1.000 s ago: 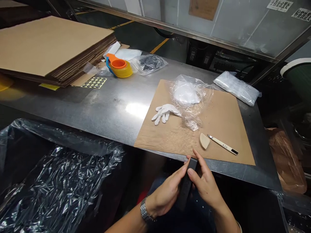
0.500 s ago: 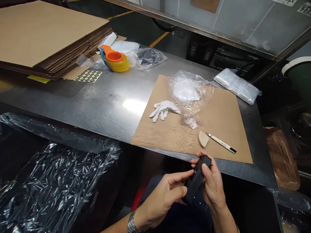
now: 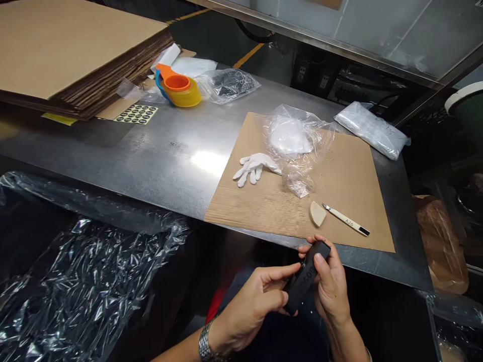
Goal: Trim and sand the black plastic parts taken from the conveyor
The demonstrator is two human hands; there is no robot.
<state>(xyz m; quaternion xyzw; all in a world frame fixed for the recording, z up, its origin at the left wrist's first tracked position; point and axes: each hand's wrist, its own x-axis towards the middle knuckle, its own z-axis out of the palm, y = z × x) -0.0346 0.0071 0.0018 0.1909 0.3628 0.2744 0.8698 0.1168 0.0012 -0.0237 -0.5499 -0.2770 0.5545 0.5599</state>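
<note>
A long black plastic part [image 3: 306, 277] with raised lettering on its side is held between both hands, tilted, in front of the table edge. My right hand [image 3: 334, 289] is closed around its upper end, thumb on the lettered face. My left hand [image 3: 260, 304] pinches its lower end between thumb and fingers, with the index finger along its edge. Just beyond, on the cardboard sheet [image 3: 252, 211], lie a beige wedge-shaped pad [image 3: 317, 214] and a white-handled craft knife [image 3: 346, 219] marked A26. The underside of the part is hidden.
A white glove [image 3: 256, 168] and crumpled clear plastic bags [image 3: 292, 141] lie on the cardboard. A wrapped packet [image 3: 372, 129] sits at the right. Farther left are a tape dispenser [image 3: 180, 90], a sticker sheet [image 3: 136, 114] and stacked cardboard [image 3: 83, 50]. Black plastic lining [image 3: 86, 281] fills the lower left.
The camera view has shifted slightly. The black part has turned a little in my hands, so less of its lettering shows. Both hands keep their hold on it.
</note>
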